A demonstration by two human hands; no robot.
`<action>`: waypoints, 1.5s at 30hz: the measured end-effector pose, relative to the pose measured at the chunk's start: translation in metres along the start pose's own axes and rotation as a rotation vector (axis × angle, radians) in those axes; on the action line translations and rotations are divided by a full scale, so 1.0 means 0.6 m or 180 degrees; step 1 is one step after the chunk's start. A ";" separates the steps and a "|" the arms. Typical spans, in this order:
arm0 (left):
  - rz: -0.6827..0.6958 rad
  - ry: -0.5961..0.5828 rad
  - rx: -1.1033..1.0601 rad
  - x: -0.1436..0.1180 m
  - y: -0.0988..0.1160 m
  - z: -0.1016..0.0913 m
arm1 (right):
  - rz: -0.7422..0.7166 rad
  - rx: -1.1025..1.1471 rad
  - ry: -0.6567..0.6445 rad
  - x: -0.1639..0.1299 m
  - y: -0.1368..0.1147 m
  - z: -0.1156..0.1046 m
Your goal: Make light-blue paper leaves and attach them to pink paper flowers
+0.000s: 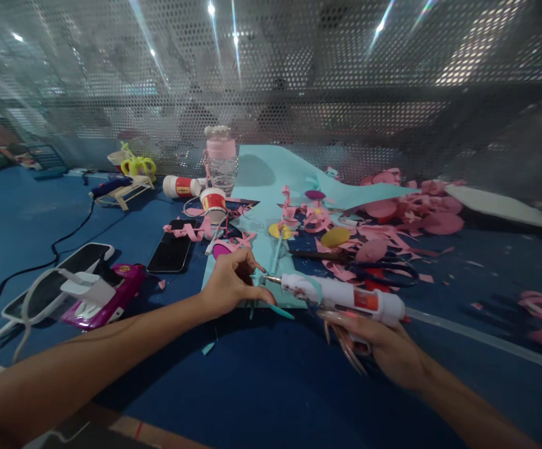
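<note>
Right hand (387, 352) around glue gun (345, 297); water bottle (221, 159) beyond.

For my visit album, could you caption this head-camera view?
Right hand aims a white glue gun at a small teal paper piece pinched in the left hand, amid pink paper scraps.

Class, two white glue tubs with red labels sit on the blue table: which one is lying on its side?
The far glue tub, left of the pink-lidded bottle, lies on its side. The nearer tub, by the pink paper strips, stands upright.
</note>
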State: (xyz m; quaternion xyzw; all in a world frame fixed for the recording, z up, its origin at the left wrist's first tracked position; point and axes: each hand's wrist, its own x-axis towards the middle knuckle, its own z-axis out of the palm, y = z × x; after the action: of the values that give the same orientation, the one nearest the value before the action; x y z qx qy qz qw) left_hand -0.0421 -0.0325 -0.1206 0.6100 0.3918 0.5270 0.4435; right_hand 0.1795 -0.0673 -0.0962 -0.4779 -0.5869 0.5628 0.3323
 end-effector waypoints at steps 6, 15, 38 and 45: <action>-0.0033 -0.0037 0.0014 -0.001 0.000 0.000 | -0.0031 -0.0133 -0.0110 -0.002 -0.008 0.002; -0.0013 -0.0031 -0.0054 -0.002 -0.003 0.000 | 0.0112 -0.0259 -0.0107 -0.001 -0.003 -0.001; -0.0052 0.0148 0.0083 -0.004 0.010 0.000 | -0.1644 -0.3387 0.1273 -0.054 -0.018 -0.114; -0.0146 0.0075 0.0047 -0.004 0.010 0.001 | -0.0369 -0.4834 0.1999 -0.099 0.020 -0.183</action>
State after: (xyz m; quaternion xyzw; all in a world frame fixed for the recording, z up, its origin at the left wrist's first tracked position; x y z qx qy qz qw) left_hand -0.0417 -0.0369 -0.1156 0.5978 0.4147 0.5210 0.4463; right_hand 0.3029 -0.0861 -0.0834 -0.6766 -0.7112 -0.1654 0.0957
